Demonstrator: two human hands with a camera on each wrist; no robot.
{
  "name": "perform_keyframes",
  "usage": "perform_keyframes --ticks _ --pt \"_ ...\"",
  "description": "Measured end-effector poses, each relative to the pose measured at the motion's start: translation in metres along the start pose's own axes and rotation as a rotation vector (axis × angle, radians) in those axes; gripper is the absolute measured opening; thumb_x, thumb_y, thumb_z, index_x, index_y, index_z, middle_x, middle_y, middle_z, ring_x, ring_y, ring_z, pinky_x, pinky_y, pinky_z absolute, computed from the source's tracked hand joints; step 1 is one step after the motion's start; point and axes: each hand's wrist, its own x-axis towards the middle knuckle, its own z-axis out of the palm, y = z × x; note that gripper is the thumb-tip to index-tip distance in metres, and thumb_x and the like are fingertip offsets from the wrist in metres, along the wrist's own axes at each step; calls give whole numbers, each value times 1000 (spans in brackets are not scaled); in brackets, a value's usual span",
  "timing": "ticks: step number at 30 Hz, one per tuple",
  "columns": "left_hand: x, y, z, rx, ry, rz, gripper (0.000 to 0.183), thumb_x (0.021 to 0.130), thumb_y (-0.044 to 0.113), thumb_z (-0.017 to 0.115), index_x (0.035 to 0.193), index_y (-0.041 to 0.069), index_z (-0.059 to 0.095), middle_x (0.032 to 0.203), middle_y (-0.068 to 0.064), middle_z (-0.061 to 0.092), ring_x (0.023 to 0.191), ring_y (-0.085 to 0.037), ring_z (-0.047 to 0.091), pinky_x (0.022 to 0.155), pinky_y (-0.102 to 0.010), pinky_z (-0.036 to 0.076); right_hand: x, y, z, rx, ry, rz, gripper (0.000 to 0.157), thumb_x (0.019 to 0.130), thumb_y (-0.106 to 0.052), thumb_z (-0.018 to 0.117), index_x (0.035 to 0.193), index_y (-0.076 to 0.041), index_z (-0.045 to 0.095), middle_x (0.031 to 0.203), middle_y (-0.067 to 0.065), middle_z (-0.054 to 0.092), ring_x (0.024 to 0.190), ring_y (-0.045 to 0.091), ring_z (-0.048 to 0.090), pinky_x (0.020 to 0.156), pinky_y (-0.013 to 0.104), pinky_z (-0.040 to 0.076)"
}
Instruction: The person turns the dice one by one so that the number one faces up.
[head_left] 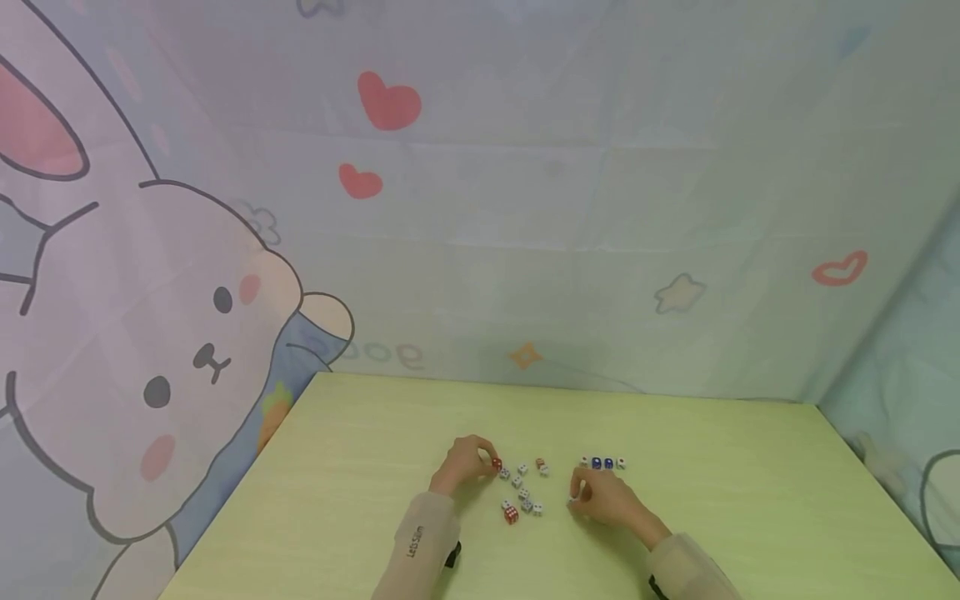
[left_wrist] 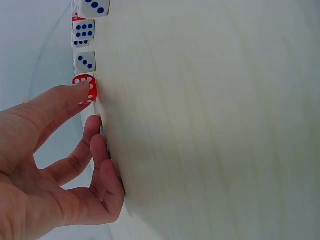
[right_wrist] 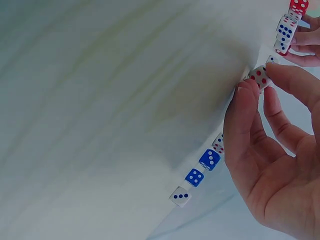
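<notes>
Near the middle of the table, my left hand (head_left: 465,461) pinches a red die (left_wrist: 90,95) with white dots; in the left wrist view its other fingers lie curled against the tabletop. My right hand (head_left: 606,497) holds a white die (right_wrist: 259,78) with red dots between thumb and fingertip. Between the hands lies a loose group of dice, mostly white, with a larger red die (head_left: 512,515) at the near side. Beyond the right hand stands a short row containing a blue die (head_left: 597,462), a second blue die (right_wrist: 195,177) and a white die (right_wrist: 180,196) at its end.
The pale yellow-green table (head_left: 750,475) reaches back to a printed cloth (head_left: 525,250) with hearts and a large rabbit. Another hanging cloth (head_left: 922,350) borders the right side. A white die and an orange-red die (head_left: 540,462) sit together near the group's right edge.
</notes>
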Motion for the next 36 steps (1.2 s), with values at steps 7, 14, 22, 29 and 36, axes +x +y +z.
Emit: perform_keyframes --ticks 7,14,22,29,36 --pt "-1 -1 0 -1 -6 10 13 72 7 72 84 6 67 102 -15 62 76 -20 58 63 -31 46 -2 0 3 -1 -4 19 14 76 -9 66 81 -9 53 67 -1 55 51 8 48 45 22 40" --pt "-1 -3 1 -7 -2 26 13 71 7 72 84 5 67 103 -15 63 75 -20 59 63 -31 46 -3 3 5 4 -6 1 12 75 -9 65 83 -10 56 66 -2 55 53 7 47 46 21 40" --pt "-1 0 -2 -10 1 1 13 72 7 71 84 6 67 102 -14 63 74 -18 58 61 -29 45 -5 12 -1 21 13 31 11 75 -5 65 82 -9 56 66 0 55 52 10 48 45 22 39" --pt "-1 0 -3 -1 -2 5 13 72 7 71 84 5 67 100 -15 63 75 -18 57 62 -30 45 3 15 -5 -5 71 92 9 78 -11 65 84 -10 58 64 -1 55 50 10 48 62 34 49" --pt "-1 -1 -2 -28 -8 21 12 72 6 71 84 4 67 101 -14 63 72 -17 57 59 -27 43 22 10 -8 14 168 152 11 80 -10 61 90 -9 57 62 1 58 46 11 49 42 23 34"
